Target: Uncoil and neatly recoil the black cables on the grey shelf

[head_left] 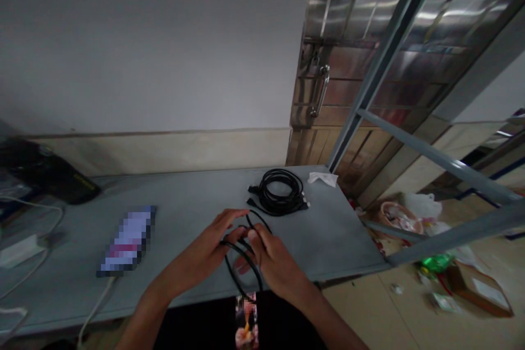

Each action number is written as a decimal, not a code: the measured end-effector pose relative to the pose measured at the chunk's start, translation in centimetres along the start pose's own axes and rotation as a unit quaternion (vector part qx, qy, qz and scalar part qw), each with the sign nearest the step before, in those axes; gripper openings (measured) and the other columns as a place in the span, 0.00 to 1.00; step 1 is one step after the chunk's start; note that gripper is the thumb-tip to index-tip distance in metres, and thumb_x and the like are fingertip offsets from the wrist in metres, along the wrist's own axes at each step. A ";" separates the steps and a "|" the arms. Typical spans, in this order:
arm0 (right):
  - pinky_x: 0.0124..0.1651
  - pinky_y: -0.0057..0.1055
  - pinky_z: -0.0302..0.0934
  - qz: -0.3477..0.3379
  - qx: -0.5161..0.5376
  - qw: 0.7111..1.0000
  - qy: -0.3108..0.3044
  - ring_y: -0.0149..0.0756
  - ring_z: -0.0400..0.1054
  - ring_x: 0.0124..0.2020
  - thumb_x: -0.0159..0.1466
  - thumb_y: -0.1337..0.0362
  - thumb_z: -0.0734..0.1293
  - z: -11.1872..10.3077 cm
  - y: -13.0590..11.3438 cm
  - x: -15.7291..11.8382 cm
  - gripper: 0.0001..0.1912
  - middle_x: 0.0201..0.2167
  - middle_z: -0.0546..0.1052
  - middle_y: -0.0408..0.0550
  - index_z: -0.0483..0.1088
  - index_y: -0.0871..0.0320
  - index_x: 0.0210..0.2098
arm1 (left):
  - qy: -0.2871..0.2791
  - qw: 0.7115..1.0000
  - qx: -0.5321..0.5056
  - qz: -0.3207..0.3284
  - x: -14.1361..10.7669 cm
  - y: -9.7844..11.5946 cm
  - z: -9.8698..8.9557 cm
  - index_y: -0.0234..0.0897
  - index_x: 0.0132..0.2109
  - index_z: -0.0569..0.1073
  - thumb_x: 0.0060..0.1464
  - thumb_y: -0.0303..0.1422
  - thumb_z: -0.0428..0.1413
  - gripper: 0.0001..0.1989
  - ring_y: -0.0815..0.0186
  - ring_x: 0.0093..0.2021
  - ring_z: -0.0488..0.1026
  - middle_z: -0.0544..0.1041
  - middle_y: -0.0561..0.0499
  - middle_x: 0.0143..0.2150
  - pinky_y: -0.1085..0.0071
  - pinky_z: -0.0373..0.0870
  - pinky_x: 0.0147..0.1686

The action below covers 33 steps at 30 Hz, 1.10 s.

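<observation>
Near the front edge of the grey table (197, 188), both of my hands grip a partly looped black cable (255, 268). My left hand (215, 238) is curled round its left side, with thumb and fingers bent over the strands. My right hand (275, 260) pinches the top right of the loop between thumb and fingers. Some fingertips are hidden behind the strands. Just beyond my hands lies a coiled bundle of black cables (281, 191), its plugs showing at both sides.
A phone (128, 239) with a white cord lies at left, near a white adapter (22, 251) and a black bag-like object (53, 172). Crumpled tissue (323, 178) sits at the back right corner. A metal frame (381, 60) rises at right; a basket (400, 217) and cardboard box (478, 290) are on the floor.
</observation>
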State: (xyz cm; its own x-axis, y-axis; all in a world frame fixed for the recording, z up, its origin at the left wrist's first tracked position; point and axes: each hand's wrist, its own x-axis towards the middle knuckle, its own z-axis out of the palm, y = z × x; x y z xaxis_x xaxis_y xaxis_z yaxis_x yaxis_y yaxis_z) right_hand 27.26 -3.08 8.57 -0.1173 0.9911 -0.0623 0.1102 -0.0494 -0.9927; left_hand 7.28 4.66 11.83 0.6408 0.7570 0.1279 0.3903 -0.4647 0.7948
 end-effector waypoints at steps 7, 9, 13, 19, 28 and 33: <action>0.25 0.28 0.55 0.088 0.072 0.991 -0.068 0.30 0.60 0.22 0.71 0.21 0.60 0.5 -1.3 0.3 0.39 0.24 0.67 0.38 0.71 0.52 0.42 | 0.017 0.999 0.041 0.003 -2.3 -2.4 -2.0 0.59 0.74 0.74 0.71 0.36 0.54 0.27 0.52 0.74 0.75 0.77 0.48 0.74 0.49 0.69 0.76; 0.22 0.26 0.48 0.127 0.123 0.981 -0.082 0.27 0.53 0.19 0.68 0.19 0.61 0.1 -1.8 0.5 0.42 0.21 0.63 0.34 0.72 0.54 0.45 | 0.008 0.999 0.050 0.002 -3.2 -2.8 -2.4 0.60 0.76 0.72 0.73 0.39 0.55 0.28 0.52 0.77 0.72 0.74 0.50 0.78 0.49 0.67 0.77; 0.20 0.26 0.43 0.062 0.114 0.982 -0.136 0.24 0.49 0.16 0.71 0.24 0.65 -1.0 -3.4 1.5 0.39 0.17 0.59 0.32 0.76 0.57 0.38 | -0.009 0.999 0.044 -0.019 -4.0 -2.5 -3.4 0.61 0.80 0.66 0.75 0.46 0.56 0.31 0.50 0.79 0.69 0.71 0.52 0.80 0.47 0.68 0.76; 0.17 0.26 0.40 0.048 0.145 0.972 -0.178 0.23 0.48 0.13 0.66 0.25 0.71 -1.9 -4.8 5.6 0.39 0.13 0.59 0.32 0.71 0.57 0.27 | 0.005 0.999 -0.045 -0.002 -1.2 -2.9 -5.8 0.53 0.77 0.71 0.72 0.52 0.61 0.32 0.45 0.78 0.69 0.74 0.45 0.78 0.44 0.65 0.78; 0.19 0.25 0.38 0.023 0.196 0.973 -0.119 0.21 0.43 0.15 0.61 0.26 0.76 -1.3 -2.5 15.1 0.37 0.16 0.56 0.28 0.67 0.54 0.27 | 0.039 0.957 -0.271 -0.099 4.8 -6.1 -6.1 0.39 0.57 0.83 0.67 0.49 0.68 0.21 0.74 0.15 0.58 0.66 0.61 0.21 0.76 0.58 0.17; 0.31 0.27 0.56 -0.106 0.083 0.990 -0.039 0.28 0.64 0.25 0.66 0.31 0.75 -1.2 0.6 17.3 0.33 0.23 0.71 0.38 0.70 0.55 0.28 | 0.204 0.916 -0.340 -0.057 6.5 -9.4 -6.0 0.37 0.44 0.85 0.57 0.52 0.74 0.22 0.76 0.19 0.51 0.59 0.62 0.21 0.78 0.48 0.19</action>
State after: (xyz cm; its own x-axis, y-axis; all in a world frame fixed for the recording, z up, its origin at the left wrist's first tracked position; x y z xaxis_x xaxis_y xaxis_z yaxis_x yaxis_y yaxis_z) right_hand 26.45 14.14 7.05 -0.1980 0.9689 0.1486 -0.0872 0.1336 -0.9872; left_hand 3.88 16.69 8.75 0.2673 0.9558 0.1225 -0.1518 -0.0838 0.9849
